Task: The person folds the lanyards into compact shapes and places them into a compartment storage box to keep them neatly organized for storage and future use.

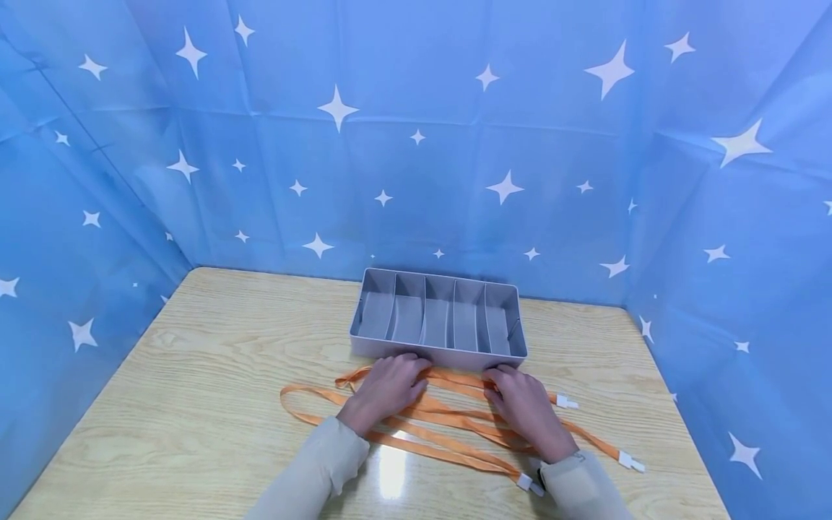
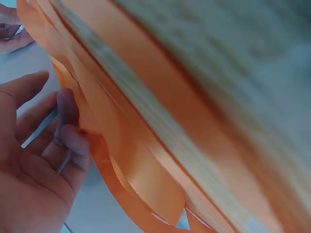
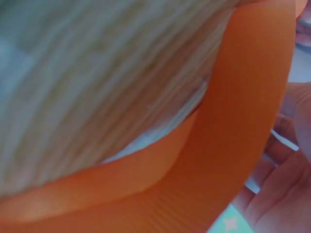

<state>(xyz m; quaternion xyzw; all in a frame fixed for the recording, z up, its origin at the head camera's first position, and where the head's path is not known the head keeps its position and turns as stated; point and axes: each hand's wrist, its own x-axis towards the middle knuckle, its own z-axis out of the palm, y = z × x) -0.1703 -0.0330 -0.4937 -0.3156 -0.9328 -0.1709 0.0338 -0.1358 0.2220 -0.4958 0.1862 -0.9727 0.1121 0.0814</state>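
Several orange lanyards (image 1: pixel 448 456) with white and clear clip ends lie loosely spread on the table. Behind them stands a grey divided box (image 1: pixel 438 352) with a row of compartments. My left hand (image 1: pixel 392 386) is over the lanyards, its fingertips at the box's front wall. In the left wrist view, the fingers of that hand (image 2: pixel 48 141) are loosely bent beside the orange straps (image 2: pixel 141 179). My right hand (image 1: pixel 522 404) reaches to the front wall near its right end. In the right wrist view, an orange strap (image 3: pixel 238 111) partly hides this hand (image 3: pixel 286 179).
The wooden table (image 1: pixel 214 404) meets a blue star-patterned curtain (image 1: pixel 416 144) at the back and sides. The box stands close to the back curtain. Clip ends (image 1: pixel 630 462) lie to the right of my right hand.
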